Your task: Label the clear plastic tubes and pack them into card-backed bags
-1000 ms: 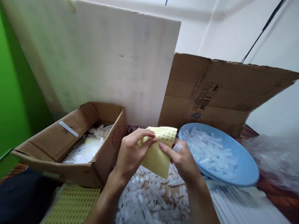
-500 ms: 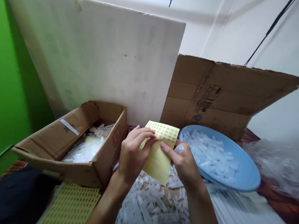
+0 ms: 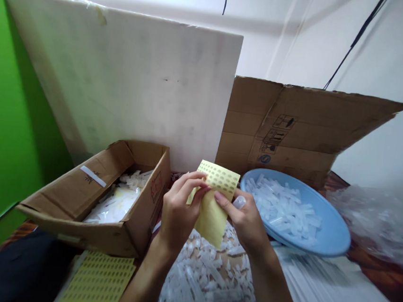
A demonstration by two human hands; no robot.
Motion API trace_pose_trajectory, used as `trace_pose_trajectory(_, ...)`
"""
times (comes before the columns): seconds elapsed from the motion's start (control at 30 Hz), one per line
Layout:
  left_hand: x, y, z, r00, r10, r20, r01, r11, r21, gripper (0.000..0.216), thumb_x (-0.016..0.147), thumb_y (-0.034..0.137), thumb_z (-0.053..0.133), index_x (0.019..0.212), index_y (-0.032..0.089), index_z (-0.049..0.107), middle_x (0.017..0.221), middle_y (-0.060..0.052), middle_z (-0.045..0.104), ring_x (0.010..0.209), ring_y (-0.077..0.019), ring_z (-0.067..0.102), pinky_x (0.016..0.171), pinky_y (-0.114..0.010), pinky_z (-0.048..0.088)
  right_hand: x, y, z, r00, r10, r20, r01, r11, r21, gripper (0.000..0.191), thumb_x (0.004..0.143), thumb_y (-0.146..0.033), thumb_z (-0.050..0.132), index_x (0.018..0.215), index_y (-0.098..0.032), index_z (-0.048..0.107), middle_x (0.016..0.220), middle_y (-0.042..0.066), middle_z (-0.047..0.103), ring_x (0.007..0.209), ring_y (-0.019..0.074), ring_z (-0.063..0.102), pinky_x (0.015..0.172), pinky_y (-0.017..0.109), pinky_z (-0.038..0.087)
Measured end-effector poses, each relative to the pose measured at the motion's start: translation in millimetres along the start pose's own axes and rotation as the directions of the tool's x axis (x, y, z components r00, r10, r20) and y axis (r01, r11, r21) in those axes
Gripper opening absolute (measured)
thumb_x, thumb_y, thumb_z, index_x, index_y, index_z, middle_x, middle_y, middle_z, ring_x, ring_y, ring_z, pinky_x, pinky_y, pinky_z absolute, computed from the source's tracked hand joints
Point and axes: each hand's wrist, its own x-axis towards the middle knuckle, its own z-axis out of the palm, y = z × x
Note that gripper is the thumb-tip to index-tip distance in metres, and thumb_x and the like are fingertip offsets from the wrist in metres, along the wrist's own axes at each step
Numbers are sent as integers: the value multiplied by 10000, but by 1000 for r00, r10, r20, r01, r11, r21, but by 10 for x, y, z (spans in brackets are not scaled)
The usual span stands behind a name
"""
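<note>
Your left hand (image 3: 177,213) and right hand (image 3: 246,219) both pinch the yellow sticker sheet (image 3: 214,204), tilted up for peeling; right grip also holds a small clear tube (image 3: 239,202). Blue bowl (image 3: 335,240) just right.

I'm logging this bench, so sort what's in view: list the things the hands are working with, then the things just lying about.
In hand:
left hand and right hand, both gripping the yellow sticker sheet
small clear tube, against the right hand

Lying about:
blue bowl of clear tubes
cardboard box
second sticker sheet
loose tube pile
white board
</note>
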Motion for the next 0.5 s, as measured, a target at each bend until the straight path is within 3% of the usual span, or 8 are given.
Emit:
trace_pose_trajectory(0.23,4,10,-2,999,34,-26,-33,999,14,116,913,93,685,933,206,700,1082,-46,727,1024,-175,694,931,-340,573,-10,-19,22,1000,14,-7,-14,999,41,347,875,-414,755,1129,-179,784,1041,109,789,919,270,737,811,362,579)
trace_pose_trajectory(0.5,12,0,21,999,-52,16,53,997,-56,81,953,129,624,928,200,655,1077,-68,673,1026,-194,672,908,-354,579,-15,-76,21,1000,-20,-2,20,999,-44,338,895,-424,723,1099,-165,792,970,93,789,836,236,712,715,308,551)
